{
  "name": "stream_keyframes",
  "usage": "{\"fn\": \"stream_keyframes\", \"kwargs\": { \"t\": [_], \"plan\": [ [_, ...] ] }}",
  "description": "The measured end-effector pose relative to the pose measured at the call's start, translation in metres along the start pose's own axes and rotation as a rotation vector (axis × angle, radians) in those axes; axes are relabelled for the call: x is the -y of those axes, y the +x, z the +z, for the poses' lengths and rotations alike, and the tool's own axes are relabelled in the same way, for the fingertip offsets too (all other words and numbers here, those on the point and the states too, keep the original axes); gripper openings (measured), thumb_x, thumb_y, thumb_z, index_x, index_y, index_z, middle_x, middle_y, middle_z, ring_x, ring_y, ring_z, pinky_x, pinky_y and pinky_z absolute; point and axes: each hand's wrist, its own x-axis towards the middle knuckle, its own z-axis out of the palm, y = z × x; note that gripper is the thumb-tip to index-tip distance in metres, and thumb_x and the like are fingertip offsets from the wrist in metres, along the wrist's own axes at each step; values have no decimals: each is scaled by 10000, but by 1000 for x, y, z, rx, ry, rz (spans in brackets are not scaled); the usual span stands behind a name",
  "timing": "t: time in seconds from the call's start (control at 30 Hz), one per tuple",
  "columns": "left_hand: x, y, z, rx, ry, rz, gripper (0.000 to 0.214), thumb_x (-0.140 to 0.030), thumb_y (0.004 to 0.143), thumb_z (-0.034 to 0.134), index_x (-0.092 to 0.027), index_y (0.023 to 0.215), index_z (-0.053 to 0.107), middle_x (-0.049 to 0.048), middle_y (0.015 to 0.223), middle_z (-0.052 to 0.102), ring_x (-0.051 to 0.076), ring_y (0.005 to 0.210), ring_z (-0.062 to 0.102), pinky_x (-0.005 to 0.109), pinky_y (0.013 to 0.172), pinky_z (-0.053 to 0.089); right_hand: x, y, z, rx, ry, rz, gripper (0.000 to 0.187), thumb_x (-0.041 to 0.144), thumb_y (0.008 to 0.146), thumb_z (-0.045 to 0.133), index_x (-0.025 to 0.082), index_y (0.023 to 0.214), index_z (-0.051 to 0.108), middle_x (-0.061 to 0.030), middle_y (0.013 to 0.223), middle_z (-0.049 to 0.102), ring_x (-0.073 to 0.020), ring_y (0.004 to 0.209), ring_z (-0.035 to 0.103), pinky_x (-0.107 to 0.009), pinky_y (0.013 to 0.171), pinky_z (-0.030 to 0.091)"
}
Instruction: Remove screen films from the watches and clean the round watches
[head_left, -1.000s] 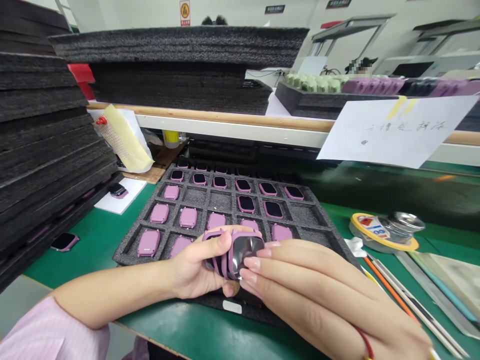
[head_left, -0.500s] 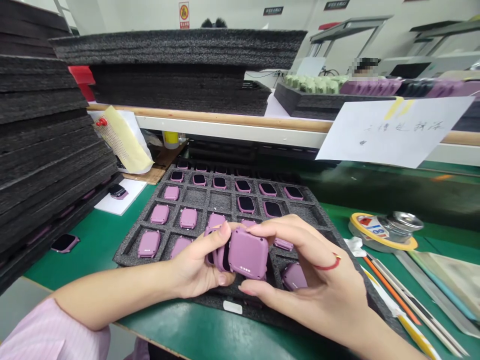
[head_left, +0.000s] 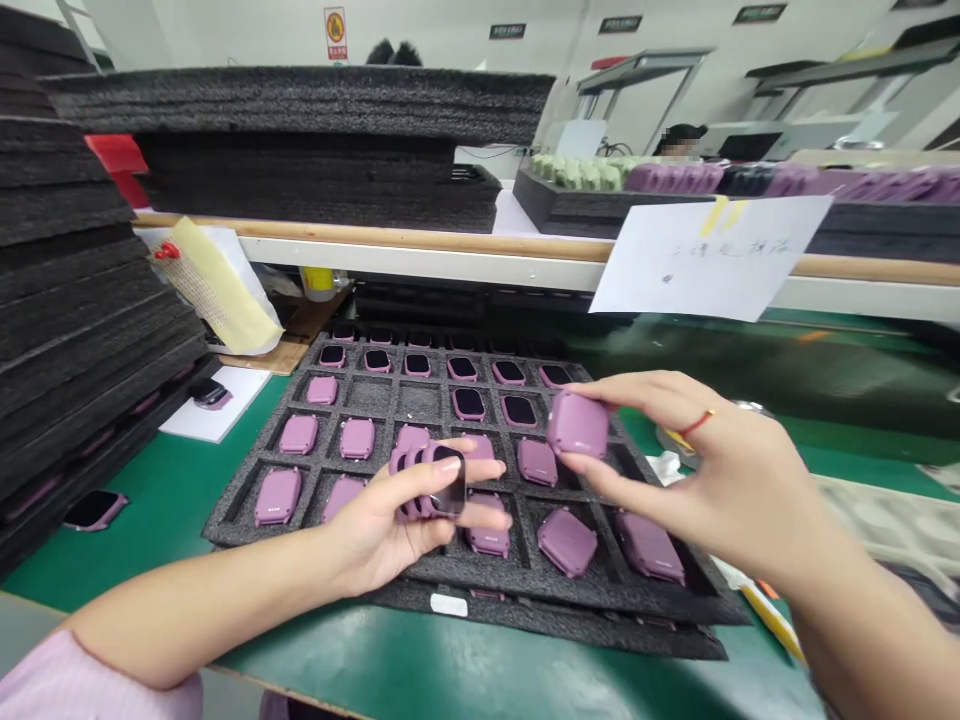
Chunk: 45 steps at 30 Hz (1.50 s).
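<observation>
And there they part! Half a second ago both hands met at the stack; from my seat I now see my right grip (head_left: 716, 470) well off to the right with one purple watch case (head_left: 581, 425), pinched by its edges between thumb and fingers, plain back facing up. That piece is separated from the others, and it shows above the right side of the foam tray (head_left: 367, 395), which lies on the green desk (head_left: 315, 640). My left grip (head_left: 375, 532) keeps the stack of watch cases (head_left: 452, 495) over the middle of the tray, thumb clamped on it, two fingers reaching past the dark screen at its end. My view has swung a little to the right, too.

Now the murky bits. I can't count that stack: thumb and fingers cover too much. Whether the lone case touches foam or hangs clear, I can't tell. The tray's far row sinks into shadow under the shelf (head_left: 420, 243). Handwriting on the hanging sheet of paper (head_left: 709, 260) is too blurred to read, and my right forearm runs out of frame.
</observation>
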Motion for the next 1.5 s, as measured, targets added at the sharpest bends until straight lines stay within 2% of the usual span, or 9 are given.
{"fn": "stream_keyframes", "kwargs": {
  "t": [0.1, 0.23, 0.43, 0.63, 0.77, 1.0, 1.27, 1.37, 1.5],
  "plan": [
    [-1, 0, -2, 54, 0, 20, 383, -342, 822, 733, -151, 1150, 683, 136, 1098, 756, 38, 378, 536, 141, 289, 229, -43, -24, 0, 85, -38, 69, 347, 492, 843, 700, 262, 1102, 675, -87, 1017, 741, -299, 868, 712, -507, 776, 605],
    [1, 1, -1, 69, 7, 32, 350, -254, 733, 811, -146, 1053, 720, 111, 1001, 765, 22, 449, 485, 135, 384, 279, -70, -47, -1, 258, 29, 114, 321, 504, 877, 671, 260, 1078, 731, -84, 1057, 752, -298, 919, 735, -508, 790, 620],
    [3, 4, 1, 93, -4, -1, 438, -514, 796, 755, -103, 944, 722, 90, 849, 686, 30, 456, 447, 157, 373, 219, -6, -14, -8, 154, 226, 92, 227, 350, 912, 669, 287, 1129, 698, -65, 1119, 731, -251, 1038, 708, -446, 908, 596],
    [5, 4, -5, 118, 45, -11, 567, -639, 842, 640, -75, 811, 694, 33, 586, 585, 33, 388, 382, 163, 377, 200, 63, 11, 26, 113, 332, -144, 284, 306, 823, 783, 232, 1044, 620, -117, 1196, 682, -265, 1115, 658, -423, 925, 572],
    [6, 6, -3, 143, -13, -1, 500, -589, 827, 690, -91, 777, 672, 17, 598, 572, 32, 400, 395, 145, 362, 191, 67, 10, 46, 94, 435, -142, 146, 248, 888, 713, 223, 848, 575, -87, 1122, 696, -209, 1025, 677, -372, 904, 568],
    [6, 6, -2, 164, -11, -28, 475, -578, 851, 671, -110, 774, 638, -13, 586, 521, 32, 424, 426, 133, 383, 221, 66, 10, 48, -39, 460, -140, 85, 168, 904, 654, 232, 869, 610, -90, 1043, 733, -229, 971, 704, -405, 845, 588],
    [4, 4, 2, 137, 21, -29, 494, -569, 786, 747, -101, 945, 732, 90, 804, 726, 33, 411, 441, 179, 377, 194, 56, 10, 41, -386, 881, 366, 131, 234, 914, 682, 259, 790, 648, 1, 839, 726, -136, 520, 653, -319, 546, 598],
    [4, 4, 2, 156, 26, -34, 490, -577, 764, 762, -115, 928, 750, 80, 798, 736, 37, 397, 455, 188, 365, 161, 53, 7, 40, -410, 936, 401, 45, 237, 914, 689, 271, 896, 667, -4, 933, 747, -183, 757, 751, -355, 749, 658],
    [5, 4, 1, 170, 32, -33, 489, -585, 780, 743, -117, 919, 755, 80, 799, 737, 35, 391, 446, 193, 366, 170, 57, 5, 39, -403, 819, 350, 211, 161, 886, 698, 286, 1050, 657, -31, 1115, 726, -232, 1054, 720, -440, 991, 600]
  ]
}}
